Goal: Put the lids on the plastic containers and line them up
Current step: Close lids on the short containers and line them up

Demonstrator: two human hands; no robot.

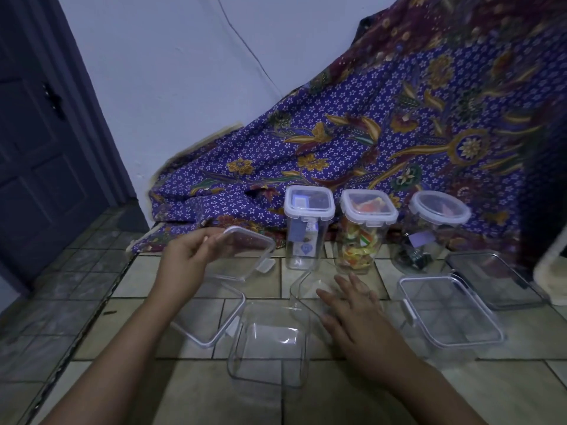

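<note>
My left hand point(187, 256) holds a clear square lid point(245, 256) tilted above the floor. Under it lies a second clear lid point(208, 317), flat on the tiles. A clear square container point(270, 345) stands open in front of me. My right hand point(352, 314) is spread, resting on another clear container point(310, 289) just behind it. To the right lie a large clear rectangular container point(448, 311) and a dark-rimmed rectangular lid point(494, 280). Three tall lidded jars stand in a row at the back: one with a box point(306, 228), one with colourful sweets point(362, 231), a round one point(429, 231).
A purple flowered cloth point(368, 142) drapes down behind the jars onto the tiled floor point(214, 394). A dark door point(40, 148) stands at the left. A pale object's edge point(552, 265) shows at the far right.
</note>
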